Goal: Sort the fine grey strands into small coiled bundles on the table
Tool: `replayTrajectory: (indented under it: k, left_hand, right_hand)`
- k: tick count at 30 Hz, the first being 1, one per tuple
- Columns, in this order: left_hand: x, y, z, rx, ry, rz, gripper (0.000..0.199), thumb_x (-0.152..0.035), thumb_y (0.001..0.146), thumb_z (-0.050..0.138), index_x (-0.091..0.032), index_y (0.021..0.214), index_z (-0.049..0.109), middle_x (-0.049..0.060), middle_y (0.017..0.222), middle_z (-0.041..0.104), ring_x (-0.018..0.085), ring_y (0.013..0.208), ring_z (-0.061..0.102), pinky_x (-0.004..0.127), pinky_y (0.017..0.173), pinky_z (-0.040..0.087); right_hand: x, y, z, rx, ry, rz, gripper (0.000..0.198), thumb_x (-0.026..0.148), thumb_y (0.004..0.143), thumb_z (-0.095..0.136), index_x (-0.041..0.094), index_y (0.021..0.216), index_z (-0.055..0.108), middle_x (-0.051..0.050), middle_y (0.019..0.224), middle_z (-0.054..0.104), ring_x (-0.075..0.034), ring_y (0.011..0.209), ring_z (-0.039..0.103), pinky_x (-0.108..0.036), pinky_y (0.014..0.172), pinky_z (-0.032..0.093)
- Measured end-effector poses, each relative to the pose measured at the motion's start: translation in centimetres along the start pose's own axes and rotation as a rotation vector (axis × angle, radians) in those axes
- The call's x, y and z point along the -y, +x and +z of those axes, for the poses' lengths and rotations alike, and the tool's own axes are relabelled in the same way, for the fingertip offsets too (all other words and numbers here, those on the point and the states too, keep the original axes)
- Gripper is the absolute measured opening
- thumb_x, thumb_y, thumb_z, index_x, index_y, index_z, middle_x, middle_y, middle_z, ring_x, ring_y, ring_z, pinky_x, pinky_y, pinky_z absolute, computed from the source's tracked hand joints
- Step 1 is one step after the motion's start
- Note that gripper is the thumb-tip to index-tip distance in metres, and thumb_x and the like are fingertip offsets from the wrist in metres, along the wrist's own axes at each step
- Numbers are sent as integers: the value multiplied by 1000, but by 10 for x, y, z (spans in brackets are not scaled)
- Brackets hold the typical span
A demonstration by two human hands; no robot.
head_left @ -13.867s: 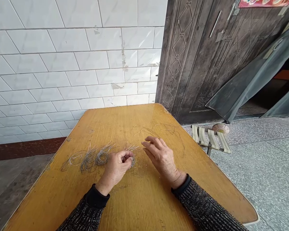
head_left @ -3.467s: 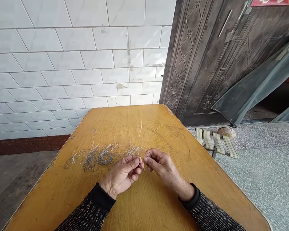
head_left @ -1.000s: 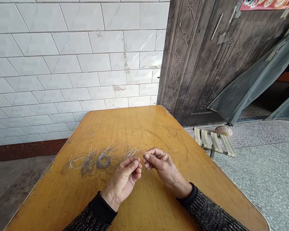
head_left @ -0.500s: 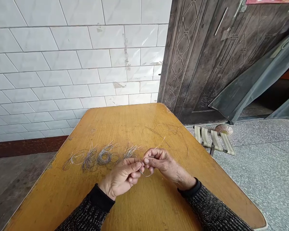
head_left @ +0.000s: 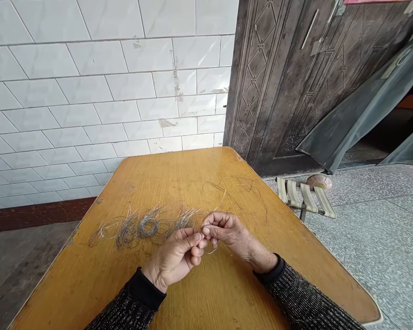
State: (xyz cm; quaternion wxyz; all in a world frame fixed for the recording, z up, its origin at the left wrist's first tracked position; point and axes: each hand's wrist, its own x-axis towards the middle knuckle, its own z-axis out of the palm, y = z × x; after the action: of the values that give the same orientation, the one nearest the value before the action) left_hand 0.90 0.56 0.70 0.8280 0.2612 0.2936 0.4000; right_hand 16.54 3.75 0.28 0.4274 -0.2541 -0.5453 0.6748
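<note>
A thin wire [head_left: 221, 200] is pinched between my two hands over the middle of the table. Its free end sticks up past my right fingers, and a small curve of it hangs below them. My left hand [head_left: 181, 252] is closed, thumb pressed against the fingertips on the wire. Touching it, my right hand [head_left: 227, 233] grips the same wire between thumb and forefinger. Just beyond my left hand lie a coiled wire bundle [head_left: 147, 225], another bundle [head_left: 126, 231] to its left, and a third bundle [head_left: 186, 219] partly behind my fingers. The exact crossing at my fingertips is hidden.
Loose single wires [head_left: 241, 179] lie on the far right of the wooden table [head_left: 179, 169]. Behind it stands a white tiled wall [head_left: 124, 105]. A dark carved door [head_left: 271, 91] and a strapped stool [head_left: 304, 197] are to the right.
The wire's upper end has tipped left, and the curve below my fingers looks smaller. Both hands stay pinched together in nearly the same place. The view has shifted slightly.
</note>
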Motion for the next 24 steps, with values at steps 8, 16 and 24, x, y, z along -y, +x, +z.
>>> replayTrajectory:
  k: [8, 16, 24]
  left_hand:
    - [-5, 5, 0, -236, -21, 321, 19, -18, 59, 78, -10, 65, 62, -2, 62, 57, 3, 50, 49, 12, 46, 41]
    - [4, 5, 0, -303, -2, 353, 17, -21, 63, 75, -12, 69, 62, -1, 66, 59, 4, 54, 51, 14, 43, 34]
    - [8, 5, 2, -339, -71, 317, 19, -18, 60, 77, -13, 70, 61, -4, 63, 56, 3, 51, 49, 13, 41, 31]
  right_hand:
    - [5, -4, 4, -12, -59, -14, 33, 47, 77, 57, 15, 83, 58, 1, 66, 57, -5, 50, 51, -18, 46, 41]
    - [-10, -1, 12, 25, -70, -151, 23, 32, 71, 69, 18, 85, 58, 0, 77, 62, -10, 71, 58, -23, 66, 46]
    - [-15, -4, 12, -108, -346, -239, 19, 36, 77, 61, 18, 72, 62, 0, 66, 61, -10, 59, 53, -23, 58, 44]
